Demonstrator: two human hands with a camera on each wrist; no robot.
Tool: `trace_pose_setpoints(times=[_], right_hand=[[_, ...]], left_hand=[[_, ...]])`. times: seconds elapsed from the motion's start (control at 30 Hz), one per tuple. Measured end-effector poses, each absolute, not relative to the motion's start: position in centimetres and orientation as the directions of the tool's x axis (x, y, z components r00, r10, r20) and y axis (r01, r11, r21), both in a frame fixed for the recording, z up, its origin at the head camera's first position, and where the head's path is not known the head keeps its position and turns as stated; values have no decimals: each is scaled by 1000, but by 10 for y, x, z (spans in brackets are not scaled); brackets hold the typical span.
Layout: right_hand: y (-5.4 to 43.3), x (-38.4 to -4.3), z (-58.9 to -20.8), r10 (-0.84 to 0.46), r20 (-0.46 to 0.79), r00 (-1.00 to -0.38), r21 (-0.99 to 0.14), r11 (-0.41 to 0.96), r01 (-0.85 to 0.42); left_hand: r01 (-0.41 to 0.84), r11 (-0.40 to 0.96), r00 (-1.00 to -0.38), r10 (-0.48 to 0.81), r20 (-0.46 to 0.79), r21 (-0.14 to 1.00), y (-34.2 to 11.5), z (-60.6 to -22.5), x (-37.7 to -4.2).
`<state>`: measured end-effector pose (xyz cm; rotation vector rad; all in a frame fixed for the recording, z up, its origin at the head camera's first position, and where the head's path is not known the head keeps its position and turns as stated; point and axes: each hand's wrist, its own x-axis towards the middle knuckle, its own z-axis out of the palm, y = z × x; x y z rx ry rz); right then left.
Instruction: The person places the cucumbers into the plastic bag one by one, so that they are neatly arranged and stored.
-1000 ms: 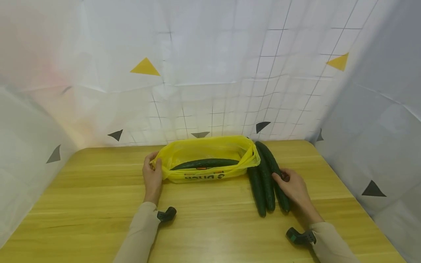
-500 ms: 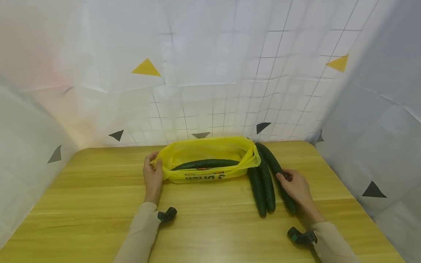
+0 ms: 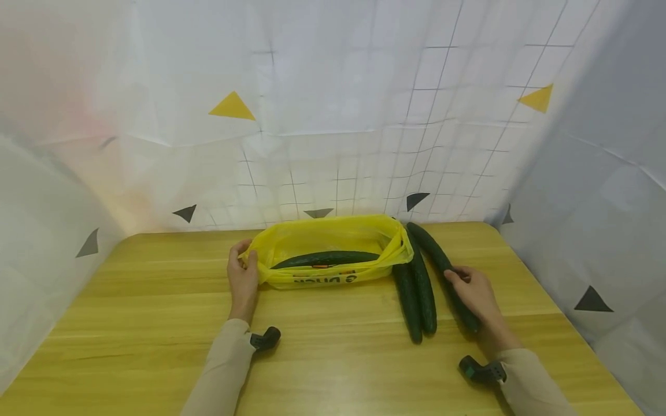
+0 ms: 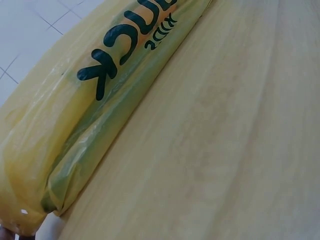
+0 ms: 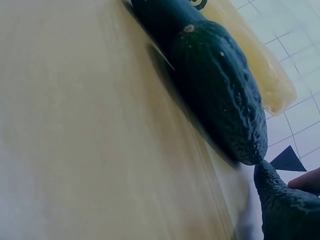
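A yellow plastic bag (image 3: 281, 283) with dark lettering lies on its side across the far part of the table, its mouth spread. Inside it is a dark green cucumber (image 3: 328, 257). My left hand (image 3: 242, 280) pinches the bag's left edge; in the left wrist view only a bit of finger shows beneath the bag (image 4: 30, 145). Right of the bag, my right hand (image 3: 474, 293) grips the rightmost cucumber (image 3: 436, 251), which also enters the right wrist view as a cucumber (image 5: 290, 215) at lower right. Two other cucumbers (image 3: 423, 289) lie side by side, their far ends partly behind the bag.
The wooden table (image 3: 333, 358) has its far edge against a white gridded sheet (image 3: 333, 115) with yellow and dark triangles. Grey-white sheets (image 3: 614, 190) flank both sides. Dark wrist cameras (image 3: 266, 339) are strapped over both sleeves.
My right hand has slid the rightmost cucumber to the right, opening a gap between its near part and the two other cucumbers. My left hand and the bag have stayed in place.
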<state>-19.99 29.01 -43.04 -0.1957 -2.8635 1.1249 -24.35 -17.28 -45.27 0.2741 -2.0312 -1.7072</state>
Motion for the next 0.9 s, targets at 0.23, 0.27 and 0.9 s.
trace_pose_setpoints(times=[0.23, 0.27, 0.9], right_hand=[[294, -201, -429, 168, -20, -986, -734, 667, 129], [294, -201, -428, 170, -32, -985, -742, 656, 137], [287, -206, -412, 141, -122, -983, -851, 495, 176]], left_hand=[[124, 191, -877, -438, 197, 974, -172, -450, -242], [121, 190, -877, -439, 195, 974, -172, -450, -242], [106, 185, -878, -444, 180, 977, -172, -448, -242]])
